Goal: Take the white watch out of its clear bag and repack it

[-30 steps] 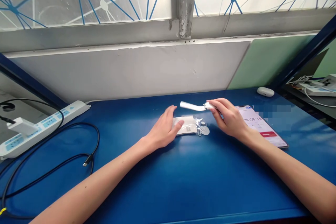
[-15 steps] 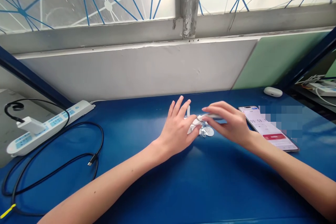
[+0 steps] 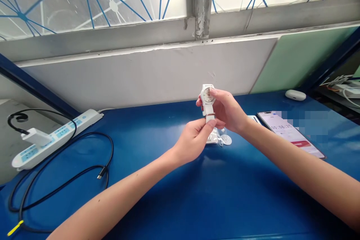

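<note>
A white wristwatch [image 3: 207, 96] is held up above the table with its round dial towards me. My right hand [image 3: 229, 109] grips the watch case, thumb at the dial's right edge and fingers behind it. With thumb and fingers pinched, my left hand [image 3: 195, 138] holds the lower end of the white strap, close below the buckle. Behind and below the hands, a clear plastic bag [image 3: 213, 137] lies on the table, partly hidden by my left hand. Beside it is a small round white tag [image 3: 226, 140].
A phone [image 3: 291, 133] showing a timer lies to the right, with a white earbud case [image 3: 295, 95] behind it. On the left are a white power strip [image 3: 59, 135] with a plugged-in charger [image 3: 36, 137] and a looped black cable [image 3: 111, 146]. The blue table [image 3: 225, 198] meets a wall.
The watch has come up off the table, upright in both hands. My left hand has gone from spread fingers to a pinch on the strap. The view has shifted slightly.
</note>
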`<state>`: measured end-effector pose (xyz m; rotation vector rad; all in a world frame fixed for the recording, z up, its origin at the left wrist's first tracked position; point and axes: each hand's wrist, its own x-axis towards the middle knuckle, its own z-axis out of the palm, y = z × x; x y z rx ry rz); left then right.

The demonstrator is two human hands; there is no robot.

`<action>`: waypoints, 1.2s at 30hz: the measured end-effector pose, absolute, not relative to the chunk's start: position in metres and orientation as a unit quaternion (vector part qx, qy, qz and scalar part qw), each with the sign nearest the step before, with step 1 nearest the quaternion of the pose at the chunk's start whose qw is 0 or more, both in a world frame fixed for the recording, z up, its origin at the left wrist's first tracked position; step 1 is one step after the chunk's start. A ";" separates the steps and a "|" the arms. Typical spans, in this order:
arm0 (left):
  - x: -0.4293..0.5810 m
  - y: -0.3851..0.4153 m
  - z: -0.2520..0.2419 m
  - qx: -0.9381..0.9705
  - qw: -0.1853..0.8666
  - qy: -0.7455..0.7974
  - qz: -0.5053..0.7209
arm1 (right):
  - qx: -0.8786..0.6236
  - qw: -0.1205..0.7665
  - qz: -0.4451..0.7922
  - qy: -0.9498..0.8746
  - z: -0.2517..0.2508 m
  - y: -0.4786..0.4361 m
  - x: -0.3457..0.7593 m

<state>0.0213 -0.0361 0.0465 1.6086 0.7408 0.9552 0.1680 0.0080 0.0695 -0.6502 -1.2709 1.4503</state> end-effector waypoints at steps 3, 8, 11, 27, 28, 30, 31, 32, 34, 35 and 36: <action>0.024 -0.036 0.048 0.574 0.677 0.260 0.379 | -0.259 0.455 0.672 -0.523 0.064 0.007 0.167; 0.024 -0.033 0.042 0.470 0.794 0.242 0.301 | -0.225 0.428 0.723 -0.494 0.058 0.009 0.172; 0.023 -0.032 0.035 0.449 0.812 0.260 0.266 | -0.207 0.397 0.768 -0.458 0.057 0.011 0.175; 0.022 -0.029 0.031 0.368 0.857 0.262 0.248 | -0.269 0.340 0.824 -0.365 0.058 0.017 0.172; 0.022 -0.029 0.032 0.364 0.861 0.256 0.248 | -0.270 0.341 0.824 -0.363 0.058 0.017 0.172; 0.022 -0.029 0.033 0.363 0.863 0.248 0.249 | -0.269 0.343 0.823 -0.364 0.061 0.016 0.173; 0.022 -0.029 0.034 0.367 0.861 0.248 0.250 | -0.267 0.341 0.823 -0.369 0.062 0.015 0.173; 0.022 -0.029 0.034 0.374 0.857 0.251 0.252 | -0.262 0.336 0.822 -0.377 0.064 0.014 0.174; 0.022 -0.028 0.034 0.391 0.846 0.260 0.254 | -0.248 0.325 0.821 -0.398 0.067 0.012 0.175; 0.022 -0.028 0.034 0.399 0.840 0.264 0.256 | -0.242 0.322 0.819 -0.408 0.069 0.012 0.175; 0.022 -0.028 0.034 0.405 0.835 0.268 0.259 | -0.239 0.320 0.817 -0.415 0.069 0.011 0.176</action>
